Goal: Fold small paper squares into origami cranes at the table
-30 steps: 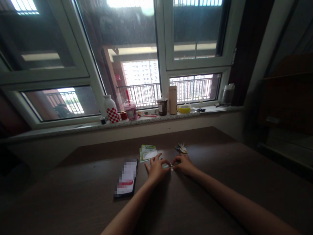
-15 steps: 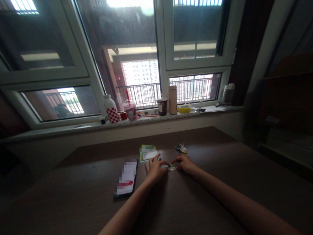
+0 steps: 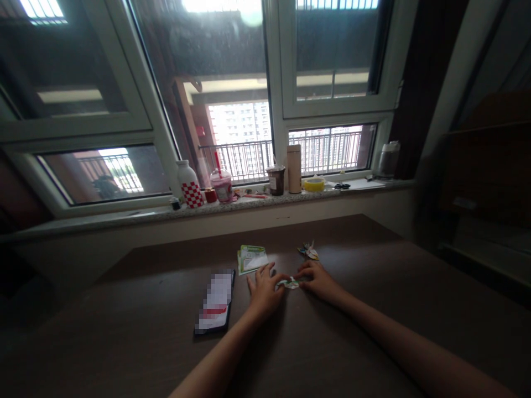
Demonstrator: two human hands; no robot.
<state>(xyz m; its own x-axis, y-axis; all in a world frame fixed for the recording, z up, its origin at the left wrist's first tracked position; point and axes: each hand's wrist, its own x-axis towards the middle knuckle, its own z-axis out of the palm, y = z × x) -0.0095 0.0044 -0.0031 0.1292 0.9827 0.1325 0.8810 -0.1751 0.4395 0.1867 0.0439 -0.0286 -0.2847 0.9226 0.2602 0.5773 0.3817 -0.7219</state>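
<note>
Both hands meet near the middle of the dark desk [image 3: 124,342], well in from every edge. The left hand [image 3: 263,289] rests palm-down with its fingers loosely spread, thumb and forefinger pinching the left end of a small folded paper piece [image 3: 290,283]; the right hand [image 3: 318,278] pinches the other end in a closed grip. The paper lies low on the desk between the 2 hands — green and white, too small to make out its fold.

Just beyond the left hand, toward the far edge, lies a stack of green-and-white paper sheets [image 3: 251,258], close to the fingertips but apart from them. Beyond the right hand sits a small folded paper figure [image 3: 309,251], also apart. A phone [image 3: 215,301] lies to the left of the left hand, near it and not touching. Open desk stretches to the right edge and toward the near edge on either side of the forearms. Cups and bottles stand on the windowsill [image 3: 124,216], past the far edge.

Against 1 second ago, the paper shows more of its face — then it was a thin sliver between the fingertips — and both hands sit almost where they were.
</note>
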